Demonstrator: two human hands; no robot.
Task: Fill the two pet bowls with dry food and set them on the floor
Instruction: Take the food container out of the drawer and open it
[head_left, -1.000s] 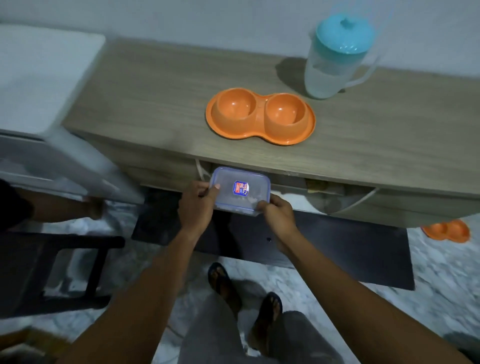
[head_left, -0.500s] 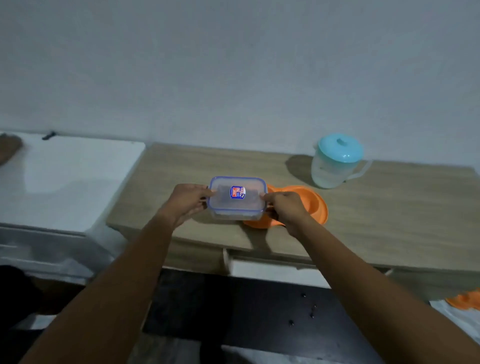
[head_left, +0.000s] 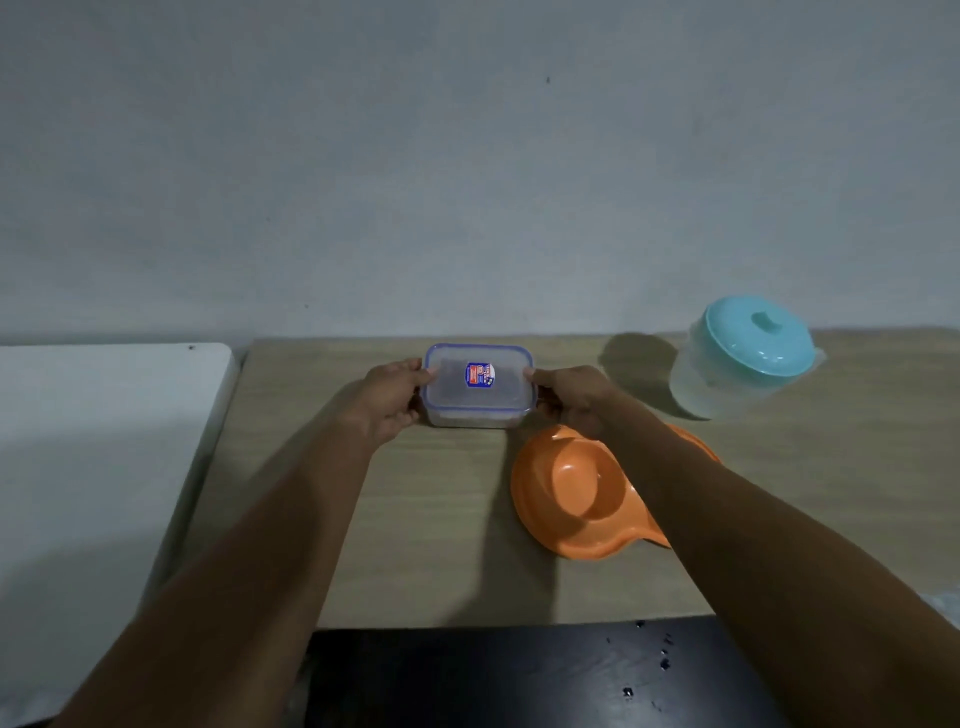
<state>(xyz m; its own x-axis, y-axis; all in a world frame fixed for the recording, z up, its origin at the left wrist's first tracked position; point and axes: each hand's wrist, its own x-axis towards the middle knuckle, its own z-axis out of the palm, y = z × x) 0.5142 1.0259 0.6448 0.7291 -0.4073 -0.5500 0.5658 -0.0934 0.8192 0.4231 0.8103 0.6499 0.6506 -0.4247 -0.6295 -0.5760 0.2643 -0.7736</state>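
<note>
A clear lidded plastic container (head_left: 478, 387) with a blue rim and a red-blue sticker sits at the back of the wooden counter (head_left: 415, 519). My left hand (head_left: 392, 400) grips its left end and my right hand (head_left: 569, 395) grips its right end. Just in front and to the right lies the orange double pet bowl (head_left: 576, 499); its left bowl is empty and my right forearm covers most of its right bowl. The container's contents are too blurred to make out.
A translucent pitcher with a teal lid (head_left: 743, 358) stands at the back right of the counter. A white surface (head_left: 93, 441) adjoins the counter on the left. A black panel (head_left: 493, 675) lies below the counter's front edge. The wall rises directly behind.
Both hands lifted the container from below the counter's front edge, carried it over the bowl, and brought it to the back of the counter. The camera tilted upward.
</note>
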